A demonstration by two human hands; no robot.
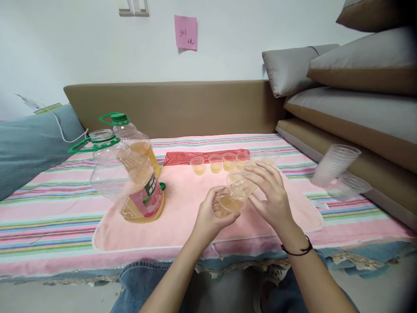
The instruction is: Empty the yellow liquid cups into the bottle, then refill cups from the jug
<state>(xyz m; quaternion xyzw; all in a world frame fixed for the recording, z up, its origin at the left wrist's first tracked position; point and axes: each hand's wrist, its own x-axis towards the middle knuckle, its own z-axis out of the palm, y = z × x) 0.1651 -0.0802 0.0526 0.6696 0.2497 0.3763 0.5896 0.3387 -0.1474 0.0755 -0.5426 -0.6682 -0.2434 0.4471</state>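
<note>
My left hand (209, 214) grips the lower cup (223, 212), which holds yellow liquid (230, 204); whether it touches the mat (176, 230) I cannot tell. My right hand (272, 198) grips the upper cup (239, 187), tipped over the lower one's mouth. Other cups (215, 163) stand in a row beyond; an open bottle (138, 187) and capped bottle (129, 134) stand to my left.

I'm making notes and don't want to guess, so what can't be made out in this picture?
All in the head view:
Clear round plastic cup in the left hand: side partly covered by that hand.
Row of small clear plastic cups: right end partly hidden by the right hand.
Pink label on the open clear plastic bottle: fine print too small.
Top brown-and-grey cushion: cut off by the upper edge.
</note>
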